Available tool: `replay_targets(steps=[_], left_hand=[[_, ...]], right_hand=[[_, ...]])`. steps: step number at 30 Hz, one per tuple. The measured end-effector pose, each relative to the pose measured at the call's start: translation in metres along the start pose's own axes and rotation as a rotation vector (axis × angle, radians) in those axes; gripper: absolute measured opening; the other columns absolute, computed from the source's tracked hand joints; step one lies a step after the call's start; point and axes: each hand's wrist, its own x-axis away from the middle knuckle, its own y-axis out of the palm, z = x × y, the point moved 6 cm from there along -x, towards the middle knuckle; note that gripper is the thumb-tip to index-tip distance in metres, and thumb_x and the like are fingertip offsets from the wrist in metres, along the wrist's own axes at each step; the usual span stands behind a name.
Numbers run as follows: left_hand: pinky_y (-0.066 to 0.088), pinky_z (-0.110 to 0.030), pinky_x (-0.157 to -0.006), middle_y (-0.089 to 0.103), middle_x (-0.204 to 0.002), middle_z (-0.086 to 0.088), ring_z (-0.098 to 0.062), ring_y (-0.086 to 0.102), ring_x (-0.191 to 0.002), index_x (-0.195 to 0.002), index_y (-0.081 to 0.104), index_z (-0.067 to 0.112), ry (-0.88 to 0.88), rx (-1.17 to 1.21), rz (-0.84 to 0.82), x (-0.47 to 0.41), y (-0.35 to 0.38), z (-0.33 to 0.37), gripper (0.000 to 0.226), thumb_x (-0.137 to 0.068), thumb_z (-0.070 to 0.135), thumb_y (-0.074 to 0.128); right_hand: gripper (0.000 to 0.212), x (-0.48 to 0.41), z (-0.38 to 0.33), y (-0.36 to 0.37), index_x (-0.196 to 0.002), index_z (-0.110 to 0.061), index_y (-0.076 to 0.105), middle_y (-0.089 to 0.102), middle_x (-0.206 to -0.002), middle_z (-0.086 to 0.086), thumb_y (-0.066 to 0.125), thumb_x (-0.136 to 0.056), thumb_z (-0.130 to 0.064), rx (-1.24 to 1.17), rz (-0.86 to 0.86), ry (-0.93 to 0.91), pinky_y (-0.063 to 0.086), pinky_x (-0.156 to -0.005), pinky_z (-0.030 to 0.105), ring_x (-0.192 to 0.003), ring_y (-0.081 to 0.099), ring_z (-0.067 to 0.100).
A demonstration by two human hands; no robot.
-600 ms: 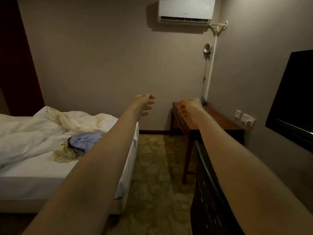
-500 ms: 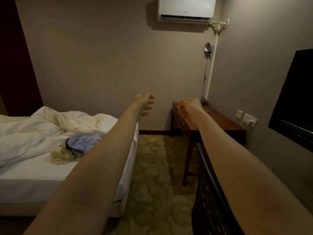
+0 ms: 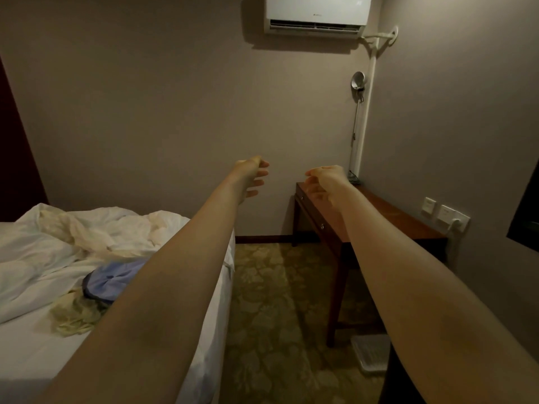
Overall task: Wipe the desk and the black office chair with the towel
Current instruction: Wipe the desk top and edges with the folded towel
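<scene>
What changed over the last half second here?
The view moved forward: the desk and bed loom larger, and the black chair slid mostly off the bottom edge. Nothing was taken or released. The left hand and right hand stayed outstretched, empty, fingers loosely curled.

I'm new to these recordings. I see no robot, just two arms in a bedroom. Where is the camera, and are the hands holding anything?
There is no machine here. A person wears one wide-angle camera on the head, the only view, so you see their own bare arms stretched forward. The left hand and the right hand are in the air with loosely curled fingers and hold nothing. The wooden desk stands along the right wall. On the bed lie crumpled white bedding, a blue cloth and a yellowish cloth. I cannot tell which is the towel.
</scene>
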Motion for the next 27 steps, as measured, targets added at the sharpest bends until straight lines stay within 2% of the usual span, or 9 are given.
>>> replay_targets(steps=[4,8,12,16,21,25,27], left_hand=[[0.038,-0.034,-0.083,0.056,-0.107,-0.002,-0.019,0.051,-0.096,-0.083,0.056,0.020,-0.017,-0.002,-0.013,-0.054,-0.009,-0.011,0.022,-0.097,0.027,0.040],[0.038,-0.034,-0.083,0.056,-0.107,-0.003,-0.020,0.050,-0.097,-0.101,0.056,0.015,-0.043,-0.007,-0.030,-0.102,-0.010,-0.024,0.020,-0.097,0.026,0.040],[0.038,-0.035,-0.084,0.056,-0.108,-0.003,-0.020,0.051,-0.098,-0.101,0.056,0.016,-0.056,-0.010,-0.044,-0.152,-0.005,-0.032,0.018,-0.096,0.025,0.041],[0.037,-0.034,-0.084,0.057,-0.107,-0.001,-0.019,0.052,-0.097,-0.091,0.057,0.019,-0.054,-0.009,-0.048,-0.205,0.004,-0.037,0.018,-0.096,0.026,0.040],[0.038,-0.032,-0.080,0.057,-0.106,0.000,-0.018,0.052,-0.096,-0.080,0.054,0.022,-0.069,-0.008,-0.044,-0.281,0.024,-0.040,0.022,-0.096,0.027,0.040],[0.038,-0.027,-0.068,0.056,-0.104,-0.001,-0.016,0.053,-0.089,-0.079,0.053,0.023,-0.048,0.000,-0.059,-0.343,0.048,-0.033,0.022,-0.096,0.026,0.039],[0.038,-0.028,-0.072,0.057,-0.104,-0.001,-0.018,0.053,-0.092,-0.078,0.054,0.023,-0.050,0.008,-0.063,-0.378,0.059,-0.035,0.022,-0.095,0.027,0.040]], right_hand=[[0.028,-0.045,0.005,0.025,-0.073,-0.012,0.058,0.058,-0.074,0.005,0.045,-0.097,-0.009,0.008,0.001,0.004,0.044,-0.056,0.027,-0.060,0.053,0.016],[0.025,-0.090,0.015,0.045,-0.078,-0.010,0.061,0.061,-0.077,0.005,0.045,-0.097,-0.011,0.024,0.009,0.013,0.046,-0.057,0.028,-0.061,0.055,0.016],[0.026,-0.138,0.023,0.059,-0.077,-0.012,0.060,0.061,-0.078,0.005,0.045,-0.097,-0.011,0.039,0.003,0.016,0.047,-0.059,0.028,-0.063,0.056,0.016],[0.024,-0.192,0.034,0.069,-0.080,-0.011,0.062,0.061,-0.079,0.006,0.046,-0.097,-0.011,0.045,-0.007,0.016,0.048,-0.061,0.030,-0.065,0.056,0.018],[0.020,-0.263,0.053,0.064,-0.095,-0.006,0.066,0.063,-0.085,0.007,0.047,-0.097,-0.010,0.090,-0.002,0.043,0.046,-0.055,0.026,-0.068,0.058,0.019],[0.021,-0.325,0.049,0.057,-0.099,-0.005,0.064,0.060,-0.076,0.005,0.044,-0.098,-0.009,0.077,0.028,0.029,0.043,-0.052,0.024,-0.059,0.054,0.016],[0.020,-0.357,0.050,0.059,-0.100,-0.004,0.063,0.058,-0.074,0.005,0.043,-0.098,-0.008,0.074,0.024,0.025,0.042,-0.052,0.024,-0.057,0.052,0.016]])
